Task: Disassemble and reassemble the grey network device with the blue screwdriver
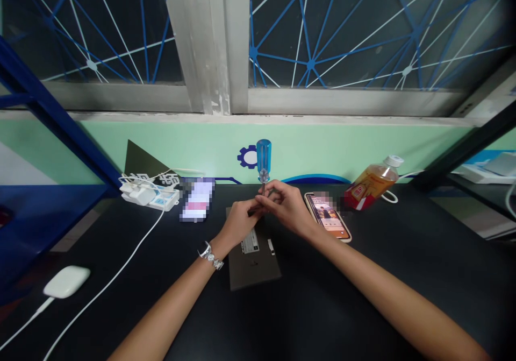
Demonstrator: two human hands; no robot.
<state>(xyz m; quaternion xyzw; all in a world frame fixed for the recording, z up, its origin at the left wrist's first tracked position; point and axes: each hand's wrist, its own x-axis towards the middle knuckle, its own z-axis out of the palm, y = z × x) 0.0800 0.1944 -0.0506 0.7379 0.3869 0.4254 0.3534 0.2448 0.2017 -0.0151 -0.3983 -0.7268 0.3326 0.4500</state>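
Note:
A screwdriver (264,159) with a clear blue handle stands upright above the desk, handle at the top. My right hand (288,205) pinches its metal shaft between the fingertips. Close against it, my left hand (242,218) has its fingers closed near the lower end of the shaft; what they hold is hidden. Beneath both hands a flat dark grey panel (245,272) lies on the desk, with a printed label (250,241) and a small white sticker (271,247) on it. My hands cover its far part.
Left of my hands lie a lit phone (197,199), a white power strip (161,197) with cables, and a white rounded case (66,282) on a cord. To the right are another phone (328,217) and a tilted drink bottle (371,183). The wall and windows stand behind.

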